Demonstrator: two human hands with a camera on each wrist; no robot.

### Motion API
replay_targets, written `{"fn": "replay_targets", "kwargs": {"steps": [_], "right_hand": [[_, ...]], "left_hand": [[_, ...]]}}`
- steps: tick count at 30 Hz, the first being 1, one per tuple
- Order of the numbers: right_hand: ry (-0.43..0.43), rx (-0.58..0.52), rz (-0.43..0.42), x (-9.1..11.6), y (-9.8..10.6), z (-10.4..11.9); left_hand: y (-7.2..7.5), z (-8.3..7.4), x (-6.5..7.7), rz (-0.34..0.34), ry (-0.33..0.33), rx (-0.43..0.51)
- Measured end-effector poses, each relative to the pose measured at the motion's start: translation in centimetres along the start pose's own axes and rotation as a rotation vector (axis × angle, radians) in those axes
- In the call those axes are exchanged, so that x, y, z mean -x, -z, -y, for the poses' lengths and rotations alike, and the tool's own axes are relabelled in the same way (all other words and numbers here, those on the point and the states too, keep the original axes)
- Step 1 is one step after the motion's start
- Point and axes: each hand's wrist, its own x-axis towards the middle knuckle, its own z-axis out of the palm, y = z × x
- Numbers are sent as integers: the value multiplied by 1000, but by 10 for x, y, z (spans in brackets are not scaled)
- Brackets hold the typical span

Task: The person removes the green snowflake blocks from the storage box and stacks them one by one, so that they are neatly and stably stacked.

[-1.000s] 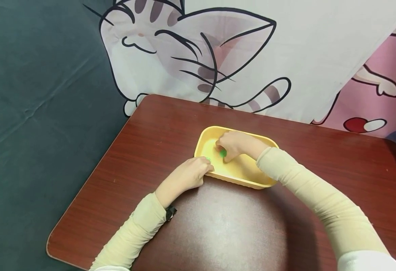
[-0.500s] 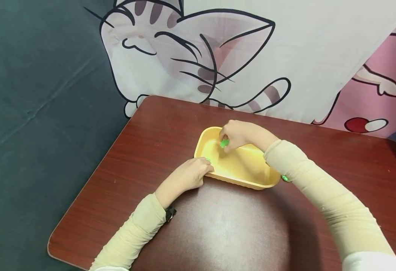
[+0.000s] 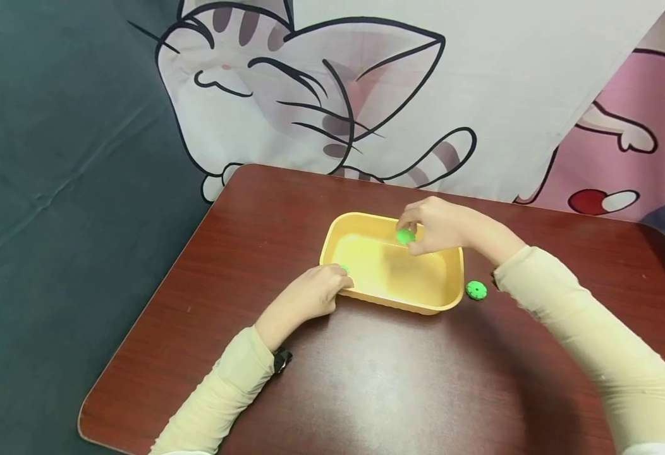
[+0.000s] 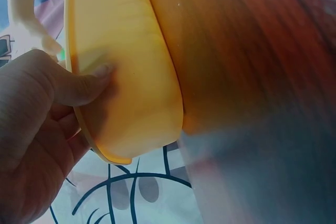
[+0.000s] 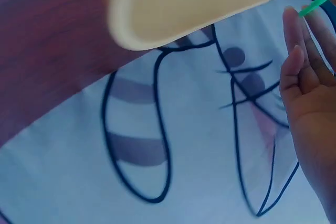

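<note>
In the head view a yellow plastic basin [image 3: 392, 303] stands on the table. My left hand [image 3: 315, 292] grips its near left rim; in the left wrist view the thumb [image 4: 86, 85] presses the basin's outer wall [image 4: 131, 77], with the fingers behind the rim. A bit of green [image 3: 344, 270] shows by the left fingertips; most of it is hidden, and I cannot tell if it is held. Above the basin's far right side, my right hand [image 3: 443, 224] pinches a green disc [image 3: 405, 236], seen edge-on as a thin green disc [image 5: 313, 5] in the right wrist view.
Right of the basin a green notched disc [image 3: 476, 290] with a centre hole lies on the brown table [image 3: 241, 253]. A small dark item beside it is partly hidden by the right sleeve [image 3: 543, 284]. A cat-printed cloth [image 3: 310, 95] hangs behind the table.
My right hand has lifted the green disc from inside the basin and moved right with it. The disc lying on the table has come into view. The left hand keeps its hold.
</note>
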Motion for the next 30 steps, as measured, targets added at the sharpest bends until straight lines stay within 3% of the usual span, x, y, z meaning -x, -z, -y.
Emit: {"fn": "replay_targets", "kwargs": {"steps": [13, 23, 30], "right_hand": [[-160, -88, -260, 100, -5, -19], [-261, -103, -234, 143, -29, -34], [-304, -26, -151, 156, -51, -38]], "left_hand": [[-2, 0, -2, -8, 4, 36], [-1, 3, -4, -14, -10, 33], [-2, 2, -5, -17, -11, 36]]}}
